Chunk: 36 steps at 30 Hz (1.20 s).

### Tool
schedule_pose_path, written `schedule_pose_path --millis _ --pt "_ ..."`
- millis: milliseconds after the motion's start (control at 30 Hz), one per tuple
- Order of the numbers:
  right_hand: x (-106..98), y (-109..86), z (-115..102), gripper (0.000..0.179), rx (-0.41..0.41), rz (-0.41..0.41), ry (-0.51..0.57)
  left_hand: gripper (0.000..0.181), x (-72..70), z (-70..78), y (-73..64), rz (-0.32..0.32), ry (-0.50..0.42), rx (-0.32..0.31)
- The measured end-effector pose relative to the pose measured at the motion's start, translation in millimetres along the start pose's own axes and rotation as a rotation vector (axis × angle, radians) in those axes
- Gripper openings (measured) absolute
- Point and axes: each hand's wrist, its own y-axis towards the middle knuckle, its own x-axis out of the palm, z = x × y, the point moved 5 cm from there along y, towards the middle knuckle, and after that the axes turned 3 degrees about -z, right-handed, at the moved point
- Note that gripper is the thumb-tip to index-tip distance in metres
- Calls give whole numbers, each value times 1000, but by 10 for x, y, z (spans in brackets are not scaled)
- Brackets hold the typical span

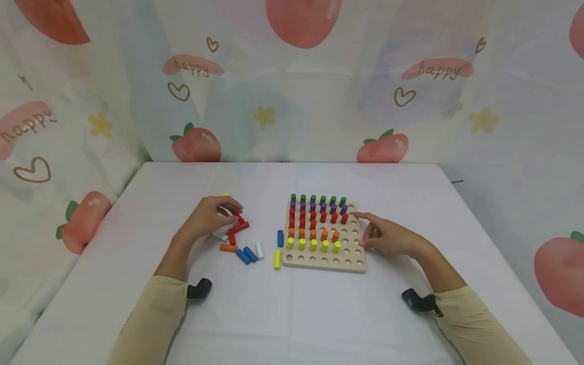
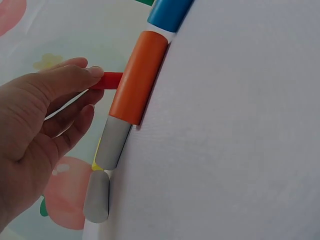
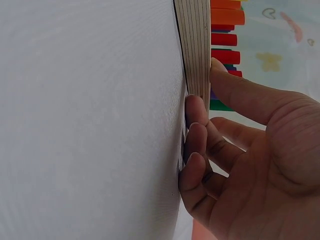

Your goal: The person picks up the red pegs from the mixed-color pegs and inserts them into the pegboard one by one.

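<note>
Thumb and fingertips of my left hand (image 1: 207, 215) pinch a red peg (image 2: 112, 80), left of the wooden pegboard (image 1: 319, 266). More red pegs (image 1: 242, 227) lie just under this hand. Upright pegs stand on the board in coloured rows: green (image 1: 313, 198) at the back, then purple, red, orange, and yellow (image 1: 313, 245) nearest me. Open holes show along its front and right sides. My right hand (image 1: 392, 235) grips the board's right edge; in the right wrist view the thumb lies on its upper face and the other fingers curl against its side.
Loose pegs lie on the white tablecloth (image 1: 315, 314) left of the board: an orange peg (image 1: 228, 248), two blue pegs (image 1: 247, 255) and a white peg (image 1: 259, 250). Another blue peg (image 1: 280, 238) and a yellow peg (image 1: 277, 259) lie beside the board's left edge.
</note>
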Motion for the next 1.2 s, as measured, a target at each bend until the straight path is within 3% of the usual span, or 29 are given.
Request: schedule_pose_path --millis 233,467,667,1200 --pt "-1 -8 -4 80 6 3 -8 24 61 18 12 -3 -2 -40" --pt "1 4 3 80 -4 5 0 22 120 -73 17 -18 3 -115" --pt "-1 0 13 79 -10 1 3 20 177 -73 31 -54 -11 -107" --pt "2 -5 13 80 -1 8 0 20 122 7 25 -35 15 -82"
